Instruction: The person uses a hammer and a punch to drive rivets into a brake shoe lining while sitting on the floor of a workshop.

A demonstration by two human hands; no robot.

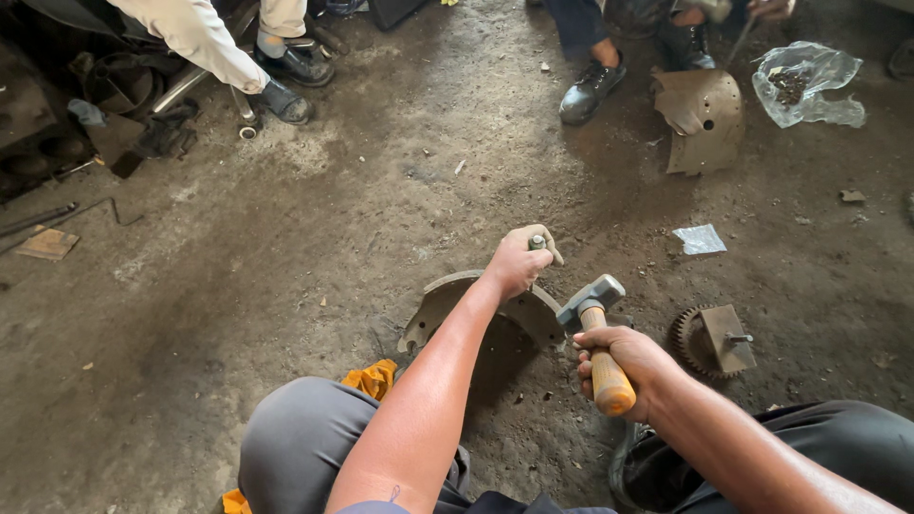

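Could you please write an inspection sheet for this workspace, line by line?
Surface: grey, dusty concrete floor.
Job's things: curved rusty metal brake shoe; short metal punch; wooden-handled steel hammer.
Clutter: toothed gear with square plate; clear plastic bag; second curved metal shoe; orange cloth.
Grippers: left hand grips punch; right hand grips hammer.
Cables: nothing seen.
Surroundings: other people's shoes.
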